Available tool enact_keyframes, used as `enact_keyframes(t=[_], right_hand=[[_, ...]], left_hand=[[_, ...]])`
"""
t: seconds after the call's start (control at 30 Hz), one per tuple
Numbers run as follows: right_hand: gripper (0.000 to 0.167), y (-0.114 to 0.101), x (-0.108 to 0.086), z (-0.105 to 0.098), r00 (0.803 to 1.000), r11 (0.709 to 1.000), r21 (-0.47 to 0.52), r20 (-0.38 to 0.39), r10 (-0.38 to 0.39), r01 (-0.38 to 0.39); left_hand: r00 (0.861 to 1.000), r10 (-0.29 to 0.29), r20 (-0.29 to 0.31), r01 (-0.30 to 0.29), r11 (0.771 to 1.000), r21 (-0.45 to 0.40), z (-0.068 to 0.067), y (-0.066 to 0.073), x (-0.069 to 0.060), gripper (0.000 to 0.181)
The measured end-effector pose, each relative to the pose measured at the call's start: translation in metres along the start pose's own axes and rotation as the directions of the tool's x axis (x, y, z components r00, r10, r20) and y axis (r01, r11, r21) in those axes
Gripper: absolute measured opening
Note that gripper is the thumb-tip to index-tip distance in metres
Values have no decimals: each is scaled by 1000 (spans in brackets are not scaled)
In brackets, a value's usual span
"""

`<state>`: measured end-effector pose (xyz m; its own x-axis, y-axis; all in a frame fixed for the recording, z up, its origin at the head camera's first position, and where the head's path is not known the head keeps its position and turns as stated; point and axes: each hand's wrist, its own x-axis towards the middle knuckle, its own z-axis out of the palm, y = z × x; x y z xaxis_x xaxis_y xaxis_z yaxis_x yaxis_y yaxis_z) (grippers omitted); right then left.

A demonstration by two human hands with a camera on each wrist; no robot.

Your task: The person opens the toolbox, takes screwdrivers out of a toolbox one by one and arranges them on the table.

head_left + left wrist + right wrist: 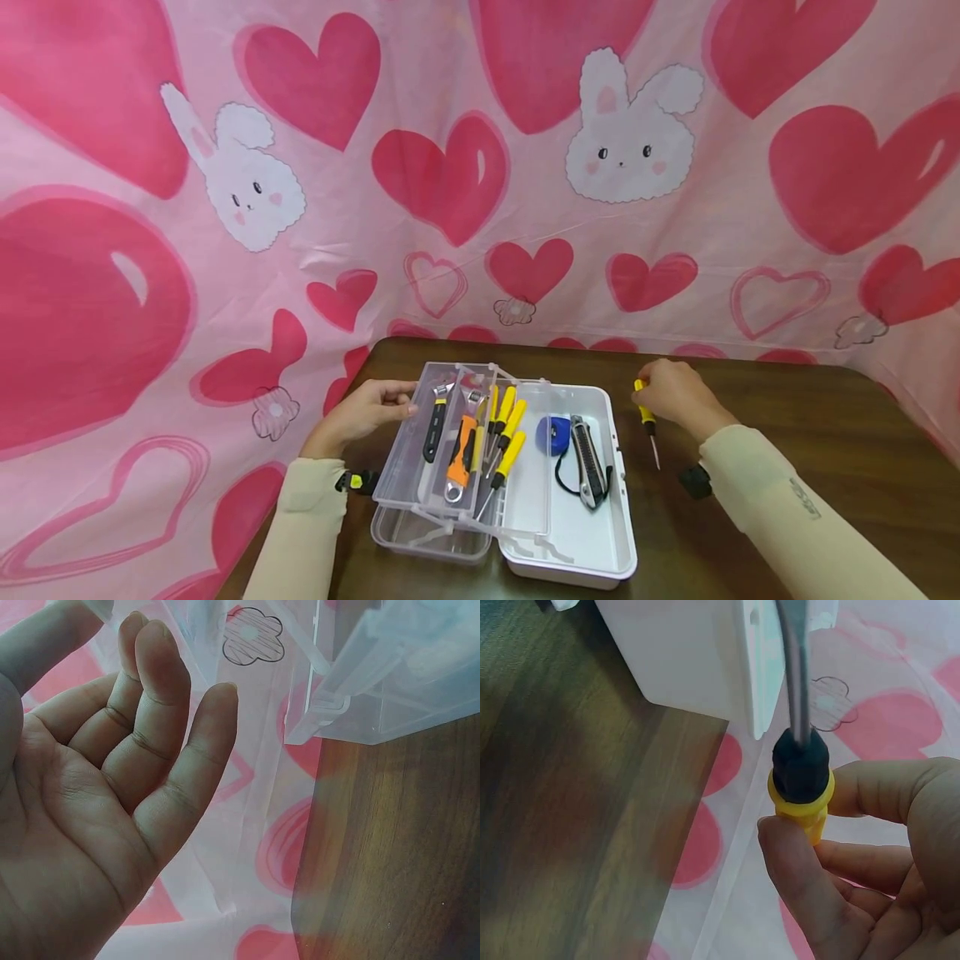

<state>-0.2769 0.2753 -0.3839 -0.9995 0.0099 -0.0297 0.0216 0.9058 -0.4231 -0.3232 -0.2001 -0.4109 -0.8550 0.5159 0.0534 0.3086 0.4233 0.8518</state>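
Over the right part of the table (810, 417), my right hand (678, 393) holds a yellow-and-black screwdriver (647, 410), fingers closed in a pinch about its yellow handle. The shaft points back toward me; whether its tip touches the wood I cannot tell. The tool is to the right of the white box (558, 572) and apart from it.

At the opposite side, my left hand (367, 414) pinches the left edge of the clear tray (411, 492), thumb over the rim; the remaining fingers are bent loosely and grip nothing. Contents of the tray: one black-handled wrench (433, 432), one orange-handled wrench (462, 446) to its right, then a group of yellow-handled screwdrivers (509, 454). A clear lower compartment (427, 546) sits beneath, left of the white box. Inside the box, a blue tape measure (555, 435) lies beside a utility knife (589, 462).
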Motion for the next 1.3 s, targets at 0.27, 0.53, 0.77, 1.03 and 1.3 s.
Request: enact_keyframes(t=[0.27,0.53,0.77,1.03,1.3], right_hand=[[45,6,0,1,1000,1000,17,20,-8,8],[43,7,5,7,1000,1000,2,22,11,-12],[42,29,-2,4,999,999,-24,22,37,-37],[43,46,-5,3,997,998,-9,53,64,-63],[43,56,-4,3,995,997,-18,65,77,-76]], left_hand=[[1000,-21,4,21,1000,9,-2,13,-4,52],[1000,-7,-12,7,1000,2,-11,-1,-9,57],[999,26,18,-26,1000,-14,-4,-1,-1,55],[1000,13,17,-12,999,-37,-2,-1,2,55],[999,29,21,-28,999,-36,-2,-2,2,56]])
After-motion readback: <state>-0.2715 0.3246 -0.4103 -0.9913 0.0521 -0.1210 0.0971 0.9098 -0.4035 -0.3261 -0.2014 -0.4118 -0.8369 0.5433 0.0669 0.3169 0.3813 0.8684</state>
